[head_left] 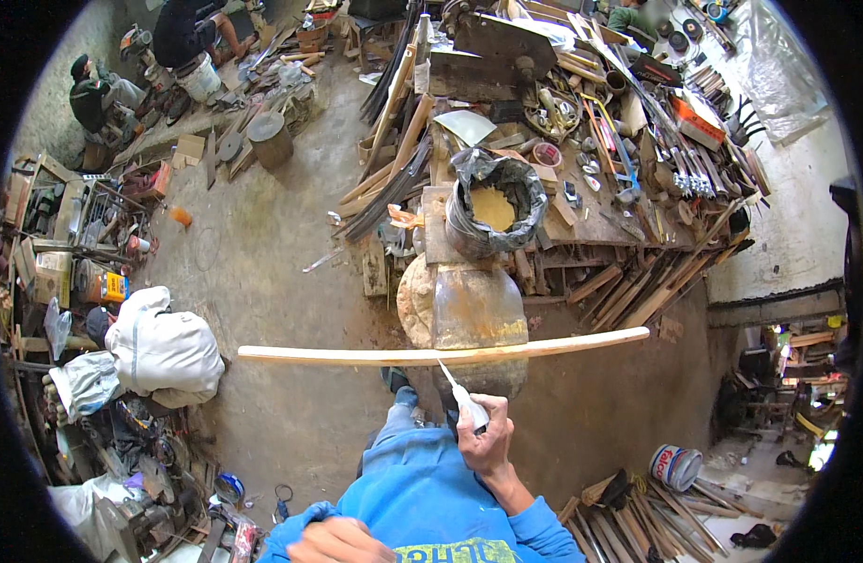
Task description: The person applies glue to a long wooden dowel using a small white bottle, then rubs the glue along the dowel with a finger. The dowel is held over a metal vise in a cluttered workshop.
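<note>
Glue bottle point(471, 409), white with a long nozzle, is gripped in the right hand point(486, 439) at lower centre, its tip touching the long pale wooden strip point(431, 356) spanning mid-frame. Left hand point(336, 542) rests curled at the bottom edge; whether it holds anything cannot be told.

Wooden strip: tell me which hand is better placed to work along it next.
Probably the right hand: it grips the white nozzle bottle, tip touching the wooden strip. The left hand sits low by the chest, holding nothing visible.
</note>
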Demonstrator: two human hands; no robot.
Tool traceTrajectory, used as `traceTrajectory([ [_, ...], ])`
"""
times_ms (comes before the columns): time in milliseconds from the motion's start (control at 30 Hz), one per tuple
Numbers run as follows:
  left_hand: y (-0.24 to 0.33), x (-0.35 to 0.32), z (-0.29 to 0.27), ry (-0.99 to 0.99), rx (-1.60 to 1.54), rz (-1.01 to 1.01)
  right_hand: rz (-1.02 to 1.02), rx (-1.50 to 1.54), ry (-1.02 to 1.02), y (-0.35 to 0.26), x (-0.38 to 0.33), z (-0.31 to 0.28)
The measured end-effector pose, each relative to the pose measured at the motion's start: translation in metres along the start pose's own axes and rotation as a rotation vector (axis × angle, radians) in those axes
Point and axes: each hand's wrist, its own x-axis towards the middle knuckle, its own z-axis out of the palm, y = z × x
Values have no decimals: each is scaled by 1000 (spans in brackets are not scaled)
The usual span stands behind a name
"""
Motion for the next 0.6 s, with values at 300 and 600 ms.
traceTrajectory([
  [300,-16,13,51,-7,-478,-13,-1,16,5,0,-2,0],
  [600,-18,13,53,-68,-605,-97,50,15,-27,-2,-4,-4],
])
